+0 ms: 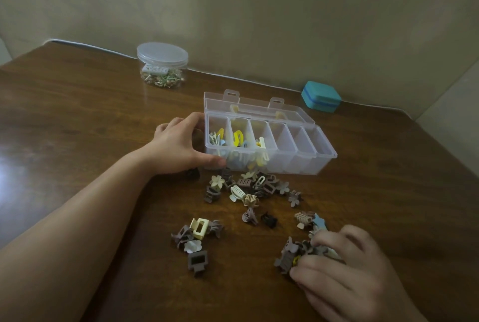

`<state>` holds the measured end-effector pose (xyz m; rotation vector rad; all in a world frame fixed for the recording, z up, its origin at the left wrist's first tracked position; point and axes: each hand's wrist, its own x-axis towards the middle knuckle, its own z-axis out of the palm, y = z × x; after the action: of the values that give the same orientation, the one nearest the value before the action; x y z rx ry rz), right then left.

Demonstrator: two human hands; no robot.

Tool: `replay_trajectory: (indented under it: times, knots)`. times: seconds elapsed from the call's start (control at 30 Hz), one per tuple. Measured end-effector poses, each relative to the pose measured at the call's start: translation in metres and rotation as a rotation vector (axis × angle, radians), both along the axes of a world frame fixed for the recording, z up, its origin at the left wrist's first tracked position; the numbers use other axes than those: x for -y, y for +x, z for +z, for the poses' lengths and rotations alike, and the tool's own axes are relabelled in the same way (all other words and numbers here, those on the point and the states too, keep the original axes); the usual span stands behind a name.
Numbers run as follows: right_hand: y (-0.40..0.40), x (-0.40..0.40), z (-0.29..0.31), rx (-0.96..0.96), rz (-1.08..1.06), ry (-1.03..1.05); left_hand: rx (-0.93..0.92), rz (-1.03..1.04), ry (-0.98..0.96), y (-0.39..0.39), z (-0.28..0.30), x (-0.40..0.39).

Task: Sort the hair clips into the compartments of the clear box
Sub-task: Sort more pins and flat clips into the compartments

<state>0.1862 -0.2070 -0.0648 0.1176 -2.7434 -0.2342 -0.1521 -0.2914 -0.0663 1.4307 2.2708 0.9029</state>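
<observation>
The clear box (pixel 303 158) stands open mid-table, its lid tipped back; its three left compartments hold yellow, blue and cream clips, the three on the right look empty. My left hand (pixel 178 145) grips the box's left end, thumb on the front wall. Several small hair clips (pixel 248 192) in brown, mauve, cream and black lie scattered in front of the box. A second cluster (pixel 194 236) lies nearer me. My right hand (pixel 344 264) curls over a pile of clips (pixel 290 257) at the lower right, fingertips pinching among them; it is blurred.
A round clear jar (pixel 162 65) with a lid, holding small accessories, stands at the back by the wall. A teal case (pixel 321 95) sits at the back right. The brown wooden table (pixel 77 119) ends against the wall behind and drops off on the right.
</observation>
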Motion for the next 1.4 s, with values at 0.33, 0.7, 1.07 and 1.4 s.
replay_trajectory:
  times: [0.33,0.7,1.07,1.4]
  knots:
    - [-0.076,-0.029,0.052,-0.34,-0.229,-0.714,0.005,-0.015,-0.009,-0.002,-0.001,0.0]
    - [-0.115,-0.073,0.046,-0.343,-0.436,-0.716,-0.002,-0.012,0.0,-0.005,-0.004,-0.001]
    - [0.004,-0.054,0.015,0.135,-0.48,-0.634,-0.001,0.004,-0.005,-0.003,-0.004,-0.002]
    - [-0.001,-0.046,0.023,0.212,-0.502,-0.581,0.0,0.012,0.01,0.002,0.001,0.0]
